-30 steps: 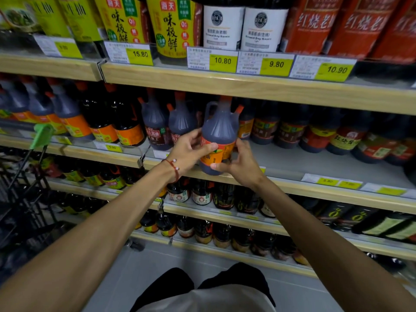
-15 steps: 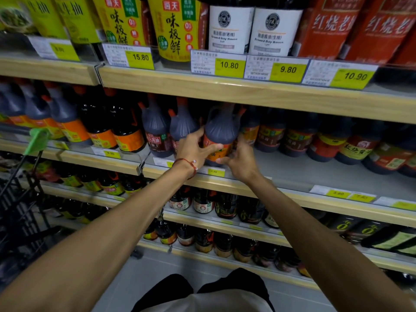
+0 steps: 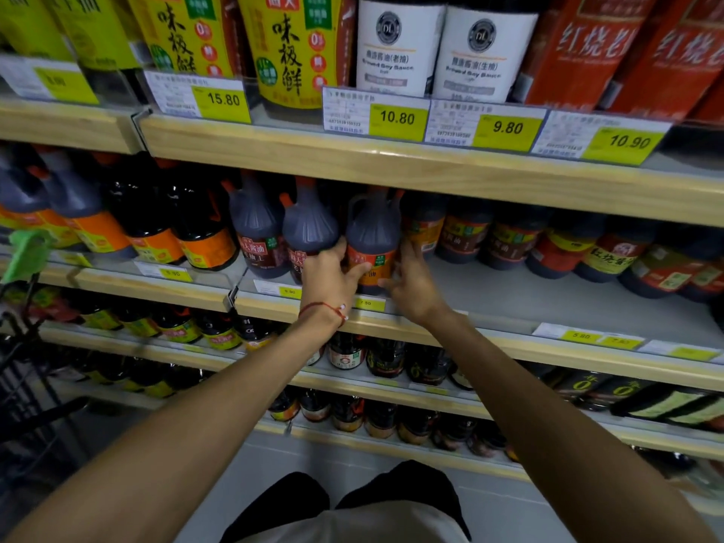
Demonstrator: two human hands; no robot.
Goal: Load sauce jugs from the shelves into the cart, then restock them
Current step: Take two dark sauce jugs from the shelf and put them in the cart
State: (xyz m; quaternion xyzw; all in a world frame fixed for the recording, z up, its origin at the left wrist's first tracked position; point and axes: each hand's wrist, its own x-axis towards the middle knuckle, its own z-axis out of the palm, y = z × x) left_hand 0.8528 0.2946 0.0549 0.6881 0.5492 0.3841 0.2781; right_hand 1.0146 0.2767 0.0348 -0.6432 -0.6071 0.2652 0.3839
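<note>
I take the middle shelf (image 3: pixel 548 307) as my marker. The cart (image 3: pixel 23 386) stands below and to the left of it, with its green handle (image 3: pixel 27 252) about level with the shelf's front lip. The sauce jug (image 3: pixel 372 237) stands upright on the shelf near the front edge. It is squeezed between a neighbouring jug (image 3: pixel 309 229) and a darker bottle (image 3: pixel 425 225), touching or nearly touching both. My left hand (image 3: pixel 327 272) wraps the label side, thumb across the front. My right hand (image 3: pixel 411 282) cups the opposite flank, fingers reaching round behind. Both hands hold the jug firmly. I judge this to be restocking, so the job is seating the jug. I should slide it straight back and keep it plumb, label facing out above the yellow price tag (image 3: pixel 368 304). I should release only once the base lies flat.
</note>
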